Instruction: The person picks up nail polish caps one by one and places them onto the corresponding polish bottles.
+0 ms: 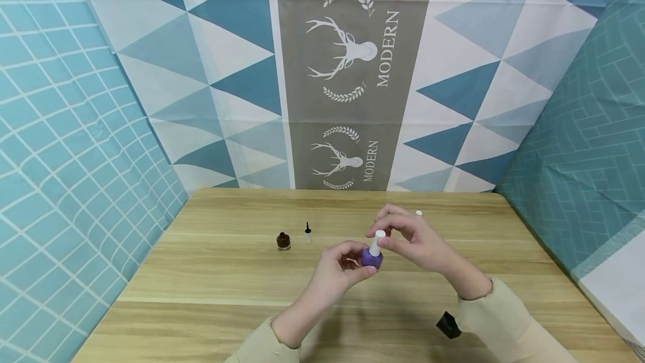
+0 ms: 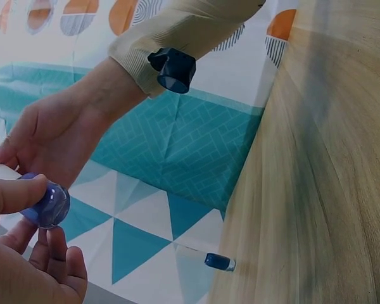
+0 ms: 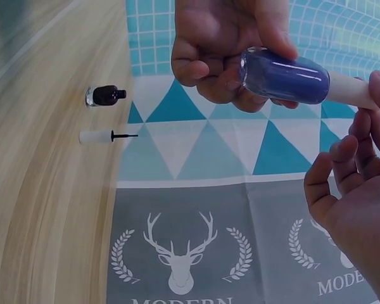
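Observation:
Over the table my left hand [image 1: 336, 270] grips a purple nail polish bottle [image 1: 372, 260] by its glass body, thumb on one side and fingers on the other. Its white cap [image 1: 377, 241] is pinched between the thumb and fingers of my right hand [image 1: 410, 238]. In the right wrist view the cap [image 3: 348, 88] sits right at the bottle's neck, and the bottle lies sideways across that picture. To the left on the table stands an uncapped dark nail polish bottle [image 1: 284, 241]. Beside it a white cap [image 1: 308, 236] stands with its black brush pointing up.
Another nail polish bottle, mostly hidden behind my right hand in the head view, shows a white top [image 1: 419, 213]; its dark blue body [image 2: 220, 261] appears in the left wrist view. The wooden table [image 1: 227, 284] ends at patterned cloth walls at the back and sides.

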Tool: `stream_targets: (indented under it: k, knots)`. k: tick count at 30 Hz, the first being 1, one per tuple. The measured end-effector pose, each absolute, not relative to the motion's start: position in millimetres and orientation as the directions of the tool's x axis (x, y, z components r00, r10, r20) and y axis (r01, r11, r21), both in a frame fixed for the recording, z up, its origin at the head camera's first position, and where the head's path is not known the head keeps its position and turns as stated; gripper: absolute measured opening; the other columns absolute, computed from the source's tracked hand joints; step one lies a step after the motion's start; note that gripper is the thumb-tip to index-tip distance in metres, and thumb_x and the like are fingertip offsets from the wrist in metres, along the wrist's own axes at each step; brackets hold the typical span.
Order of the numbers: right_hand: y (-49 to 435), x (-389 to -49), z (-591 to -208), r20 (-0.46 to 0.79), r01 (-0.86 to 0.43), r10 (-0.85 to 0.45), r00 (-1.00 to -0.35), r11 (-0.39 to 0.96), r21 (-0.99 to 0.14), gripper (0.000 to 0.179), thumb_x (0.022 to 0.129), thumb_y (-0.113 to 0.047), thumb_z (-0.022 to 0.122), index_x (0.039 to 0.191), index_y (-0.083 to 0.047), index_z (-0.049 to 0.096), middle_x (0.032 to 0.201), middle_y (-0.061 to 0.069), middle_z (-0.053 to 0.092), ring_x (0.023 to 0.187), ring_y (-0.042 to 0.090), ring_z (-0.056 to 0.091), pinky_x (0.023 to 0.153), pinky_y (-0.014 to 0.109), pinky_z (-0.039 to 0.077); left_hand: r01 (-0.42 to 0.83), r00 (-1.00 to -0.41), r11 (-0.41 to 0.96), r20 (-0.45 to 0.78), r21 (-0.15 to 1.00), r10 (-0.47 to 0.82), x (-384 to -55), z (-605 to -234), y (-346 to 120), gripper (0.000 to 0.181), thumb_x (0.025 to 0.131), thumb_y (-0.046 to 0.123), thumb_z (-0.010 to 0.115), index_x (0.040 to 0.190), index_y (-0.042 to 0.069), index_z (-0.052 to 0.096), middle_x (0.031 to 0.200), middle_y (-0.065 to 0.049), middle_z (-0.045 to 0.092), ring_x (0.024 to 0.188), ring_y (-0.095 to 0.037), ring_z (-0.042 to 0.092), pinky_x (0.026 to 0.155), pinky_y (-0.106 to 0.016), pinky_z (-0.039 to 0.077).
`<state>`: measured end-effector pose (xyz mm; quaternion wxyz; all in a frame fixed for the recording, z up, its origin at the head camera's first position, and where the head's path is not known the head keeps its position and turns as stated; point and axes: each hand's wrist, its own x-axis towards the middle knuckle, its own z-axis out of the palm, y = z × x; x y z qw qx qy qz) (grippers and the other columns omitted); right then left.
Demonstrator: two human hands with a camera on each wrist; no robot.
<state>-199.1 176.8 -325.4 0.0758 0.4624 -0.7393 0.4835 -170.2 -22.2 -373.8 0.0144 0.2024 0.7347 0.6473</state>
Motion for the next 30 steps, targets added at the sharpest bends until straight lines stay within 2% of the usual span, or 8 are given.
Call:
stream_targets:
  k: [8, 19, 25, 30]
  knots:
    - [173.5, -198.0, -324.5, 0.588, -0.772, -0.570, -0.574, 0.137, -0.620, 0.024, 0.082, 0.003, 0.068, 0.100, -0.014, 0.068, 0.090, 0.000, 0.058, 0.079, 0.012, 0.050, 0.063, 0.026, 0.044, 0.285, -0.916, 0.088, 0.244, 0.955, 0.319, -170.7, -374.5, -22.2, 0.026, 0.076, 0.010, 0.077, 0.101, 0.006, 0.069, 0.090, -0.006, 0.066, 0.080, -0.011, 0.058, 0.071, -0.022, 0.050]
    - [171.3, -198.3, -324.9, 0.540, -0.704, -0.533, -0.652, 0.160, -0.692, 0.015, 0.079, -0.007, 0.073, 0.087, -0.016, 0.064, 0.085, 0.000, 0.056, 0.080, 0.013, 0.050, 0.070, 0.025, 0.046, 0.298, -0.912, 0.081, 0.259, 0.951, 0.318, -170.1, -375.3, -22.3, 0.027, 0.076, 0.009, 0.077, 0.101, 0.005, 0.069, 0.090, -0.008, 0.066, 0.078, -0.009, 0.057, 0.070, -0.022, 0.050]
    - [169.7, -198.8, -325.0, 0.523, -0.673, -0.508, -0.685, 0.164, -0.721, 0.022, 0.076, -0.005, 0.076, 0.078, -0.017, 0.058, 0.080, 0.000, 0.051, 0.078, 0.013, 0.049, 0.071, 0.027, 0.046, 0.283, -0.918, 0.084, 0.244, 0.956, 0.312, -169.4, -373.8, -21.8, 0.027, 0.075, 0.009, 0.078, 0.101, 0.006, 0.069, 0.091, -0.006, 0.066, 0.079, -0.009, 0.057, 0.071, -0.022, 0.049]
    - [167.7, -198.4, -325.1, 0.536, -0.674, -0.485, -0.691, 0.163, -0.721, 0.027, 0.074, -0.003, 0.077, 0.073, -0.013, 0.052, 0.075, 0.005, 0.045, 0.075, 0.014, 0.046, 0.067, 0.025, 0.043, 0.286, -0.918, 0.074, 0.251, 0.955, 0.308, -168.7, -373.4, -21.6, 0.027, 0.075, 0.008, 0.078, 0.101, 0.005, 0.069, 0.092, -0.009, 0.067, 0.079, -0.010, 0.057, 0.070, -0.022, 0.049]
